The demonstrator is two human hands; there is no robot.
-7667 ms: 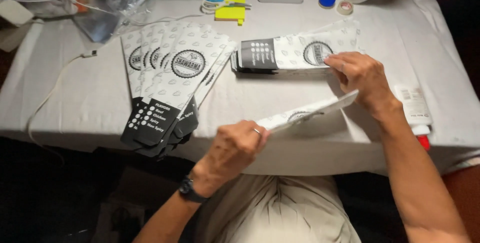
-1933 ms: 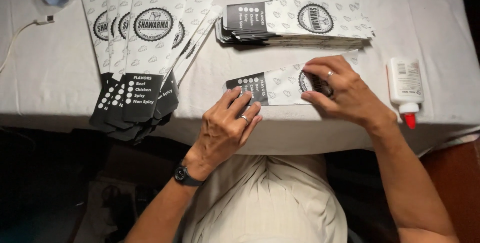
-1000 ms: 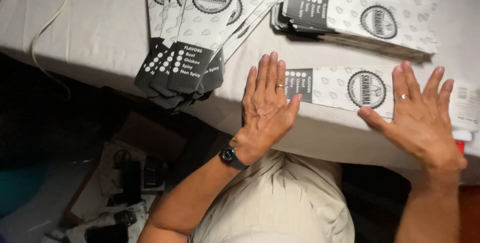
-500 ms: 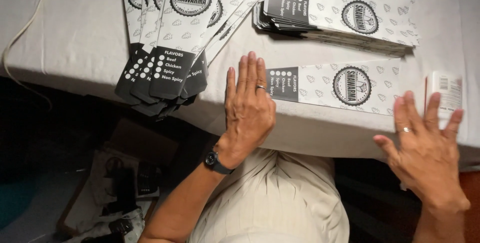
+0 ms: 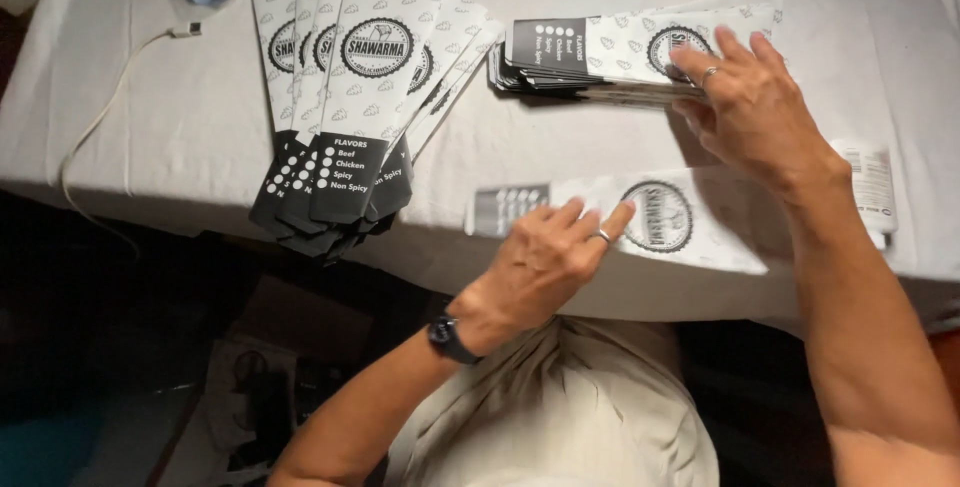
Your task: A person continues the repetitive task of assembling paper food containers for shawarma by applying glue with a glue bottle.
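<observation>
Left hand (image 5: 545, 262) lies flat, fingers spread, pressing a white paper sleeve (image 5: 690, 227) at the table's near edge; right hand (image 5: 745, 97) rests open on the far stack of sleeves (image 5: 600, 52). Thin, light, easily creased, I'd judge: best taken by a long edge. A fanned pile (image 5: 350, 97) lies left, black-ended with round badges. A white glue tube (image 5: 872, 187) sits at right.

On the table (image 5: 180, 127), a fanned stack of paper sleeves (image 5: 345, 97) overhangs the near edge at left; a second stack (image 5: 600, 57) lies further back, right of it; one single sleeve (image 5: 690, 222) lies along the near edge, a glue tube (image 5: 872, 187) at its right
</observation>
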